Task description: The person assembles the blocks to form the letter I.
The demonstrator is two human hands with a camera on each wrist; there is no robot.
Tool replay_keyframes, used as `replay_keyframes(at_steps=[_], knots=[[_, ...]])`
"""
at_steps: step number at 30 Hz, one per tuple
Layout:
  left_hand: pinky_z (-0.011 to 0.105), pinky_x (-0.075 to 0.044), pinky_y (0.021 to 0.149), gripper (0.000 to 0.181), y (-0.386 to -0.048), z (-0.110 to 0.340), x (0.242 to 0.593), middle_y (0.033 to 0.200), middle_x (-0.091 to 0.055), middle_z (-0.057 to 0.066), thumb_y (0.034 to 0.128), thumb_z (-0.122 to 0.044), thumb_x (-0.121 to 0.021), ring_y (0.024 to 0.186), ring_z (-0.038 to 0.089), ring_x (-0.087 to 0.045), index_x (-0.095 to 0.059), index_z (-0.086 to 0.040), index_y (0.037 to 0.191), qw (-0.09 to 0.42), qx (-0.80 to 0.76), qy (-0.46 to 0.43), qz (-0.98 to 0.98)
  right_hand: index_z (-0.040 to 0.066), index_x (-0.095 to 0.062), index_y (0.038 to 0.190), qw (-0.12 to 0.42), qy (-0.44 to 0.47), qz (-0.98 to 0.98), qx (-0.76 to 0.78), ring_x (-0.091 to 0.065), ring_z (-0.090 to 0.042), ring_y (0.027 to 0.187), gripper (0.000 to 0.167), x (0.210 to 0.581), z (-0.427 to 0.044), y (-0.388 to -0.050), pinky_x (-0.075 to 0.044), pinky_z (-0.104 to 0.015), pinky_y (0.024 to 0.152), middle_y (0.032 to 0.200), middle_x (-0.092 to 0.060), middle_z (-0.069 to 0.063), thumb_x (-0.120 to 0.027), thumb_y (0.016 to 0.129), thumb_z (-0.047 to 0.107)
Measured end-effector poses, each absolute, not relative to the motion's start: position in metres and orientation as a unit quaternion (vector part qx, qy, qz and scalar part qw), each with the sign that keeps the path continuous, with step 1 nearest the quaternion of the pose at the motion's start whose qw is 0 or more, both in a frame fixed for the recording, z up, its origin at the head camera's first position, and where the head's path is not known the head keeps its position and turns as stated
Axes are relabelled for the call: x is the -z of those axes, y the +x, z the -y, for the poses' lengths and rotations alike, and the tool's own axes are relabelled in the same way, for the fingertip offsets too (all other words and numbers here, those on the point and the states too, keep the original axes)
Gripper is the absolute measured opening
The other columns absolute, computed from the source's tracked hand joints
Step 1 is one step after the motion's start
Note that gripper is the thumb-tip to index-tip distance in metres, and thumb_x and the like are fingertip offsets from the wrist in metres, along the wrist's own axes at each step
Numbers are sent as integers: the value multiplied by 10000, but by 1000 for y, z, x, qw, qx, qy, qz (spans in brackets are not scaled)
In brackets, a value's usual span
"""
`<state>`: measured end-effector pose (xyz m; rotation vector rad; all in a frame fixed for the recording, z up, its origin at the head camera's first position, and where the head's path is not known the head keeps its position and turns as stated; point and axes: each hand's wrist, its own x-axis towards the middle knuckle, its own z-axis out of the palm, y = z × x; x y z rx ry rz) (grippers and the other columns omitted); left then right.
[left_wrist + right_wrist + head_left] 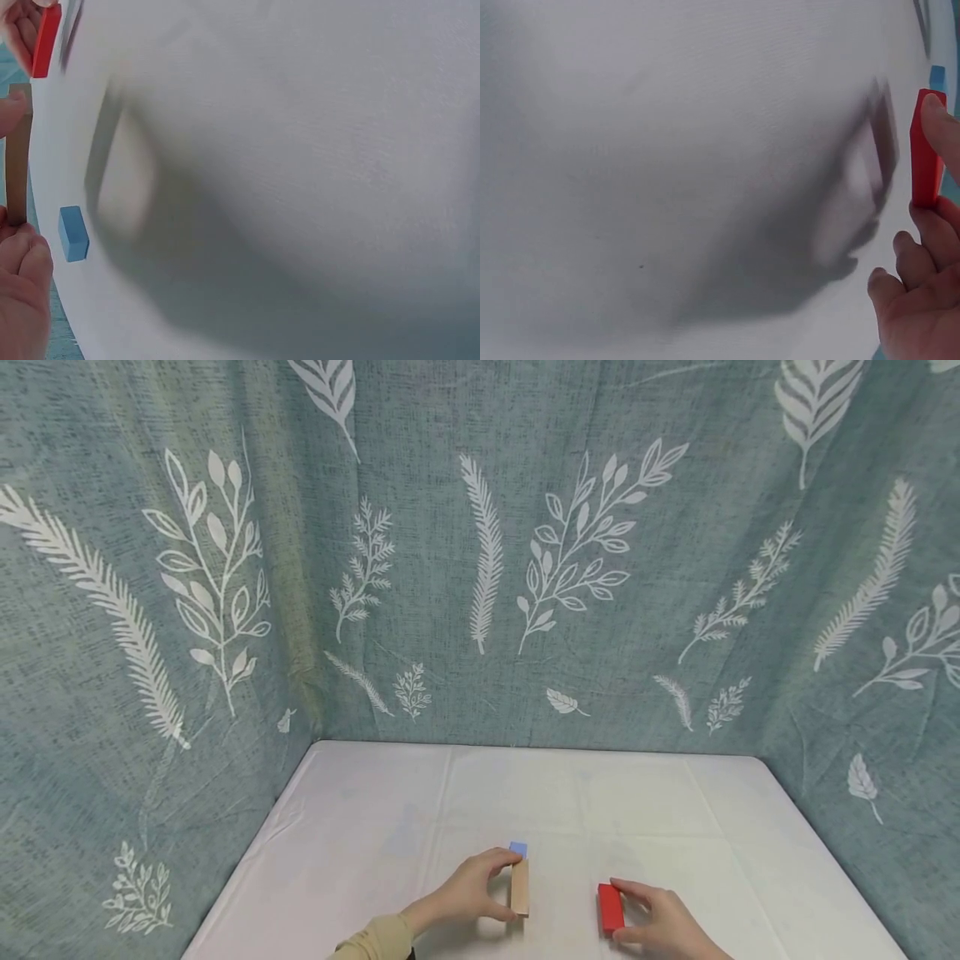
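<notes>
My left hand (472, 889) pinches a plain wooden block (520, 888) by its two ends, thumb at the near end and fingers at the far end. In the left wrist view this block (18, 169) is held above the table, its shadow apart from it. A small blue block (518, 848) lies on the table just beyond it, partly covered by the fingertips in the head view. To the right, my right hand (660, 920) grips a red block (611, 909) end to end between thumb and fingers. The right wrist view shows the red block (927, 161) raised off the table too.
A white cloth (637, 802) with fold lines covers the table. Green-blue curtains (435, 610) with white leaf prints hang behind it and along both sides. Shadows of the hands and blocks fall on the cloth.
</notes>
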<state>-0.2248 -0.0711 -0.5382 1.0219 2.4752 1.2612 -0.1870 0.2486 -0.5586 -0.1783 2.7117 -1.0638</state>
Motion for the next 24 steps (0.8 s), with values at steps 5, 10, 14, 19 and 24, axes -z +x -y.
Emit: replay_keyframes(at_steps=[5, 10, 14, 19, 24], knots=[[330, -432, 1079, 735, -226, 70, 536, 1329, -527, 146, 706, -138, -823, 1253, 324, -501, -473, 71, 1317, 90, -437, 338, -828, 13, -561, 1291, 73, -130, -916, 371, -526, -407, 1200, 719, 551, -252, -186, -517, -509, 925, 1281, -604, -160, -828, 690, 303], [364, -423, 1081, 743, -228, 70, 537, 1338, -516, 161, 716, -140, -818, 1257, 345, -491, -457, 73, 1328, 81, -445, 335, -827, -5, -552, 1296, 56, -159, -910, 380, -524, -413, 1193, 718, 547, -254, -187, -525, -463, 923, 1286, -603, -160, -819, 706, 304], [386, -424, 1077, 749, -229, 69, 537, 1348, -510, 171, 718, -156, -816, 1254, 360, -489, -452, 63, 1334, 75, -445, 325, -831, 3, -555, 1296, 52, -161, -906, 388, -531, -415, 1186, 717, 545, -253, -189, -527, -453, 924, 1288, -603, -156, -823, 700, 299], [379, -441, 1069, 752, -231, 69, 538, 1347, -523, 144, 706, -182, -825, 1257, 334, -497, -471, 48, 1328, 58, -433, 306, -846, 12, -559, 1295, 54, -154, -904, 395, -533, -409, 1189, 722, 544, -250, -189, -535, -450, 916, 1288, -604, -151, -828, 694, 307], [390, -456, 1052, 748, -233, 69, 539, 1331, -534, 159, 693, -160, -834, 1244, 337, -507, -482, 65, 1312, 41, -427, 306, -850, 18, -557, 1299, 52, -156, -904, 396, -536, -392, 1194, 725, 543, -248, -189, -533, -436, 926, 1291, -605, -139, -824, 699, 327]])
